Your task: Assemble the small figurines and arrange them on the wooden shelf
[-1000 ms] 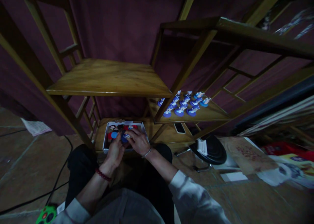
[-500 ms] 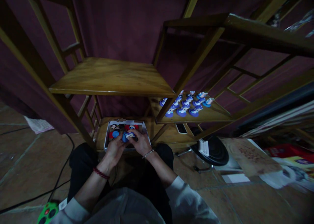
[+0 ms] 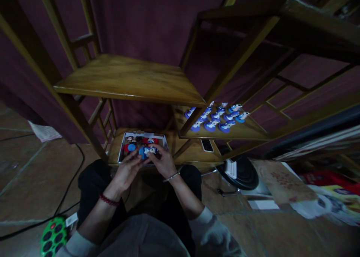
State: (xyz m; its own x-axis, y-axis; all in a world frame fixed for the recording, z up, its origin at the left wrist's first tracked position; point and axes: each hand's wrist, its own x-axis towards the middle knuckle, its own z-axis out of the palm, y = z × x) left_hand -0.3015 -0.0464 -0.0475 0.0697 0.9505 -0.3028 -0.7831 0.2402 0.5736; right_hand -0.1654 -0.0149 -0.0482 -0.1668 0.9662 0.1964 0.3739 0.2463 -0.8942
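Observation:
A small cartoon figurine [image 3: 150, 150] with a white and dark-blue upper part and a round blue base lies tilted between my hands, over the open white box [image 3: 165, 140]. My right hand [image 3: 164, 162] pinches its upper part from the right. On the other side, my left hand [image 3: 128, 172] has its fingers closed against the blue base. Inside the box are more figurines, among them one with a red base [image 3: 151, 140] and one showing a round blue disc [image 3: 131, 147]. My fingers hide part of the held figurine and the front of the box.
Several purple-based figurines [image 3: 210, 124] stand in rows on the shelf [image 3: 247, 131] to the right. A phone [image 3: 207, 145] lies on the lower board. Above the box juts a wooden shelf [image 3: 132, 80]. A black round stool [image 3: 243, 174] stands at right; a green object [image 3: 53, 236] lies lower left.
The figurine has turned in my hands, so its blue base points more to the left and shows more. My left hand's fingers have spread slightly. The whole view has shifted a little.

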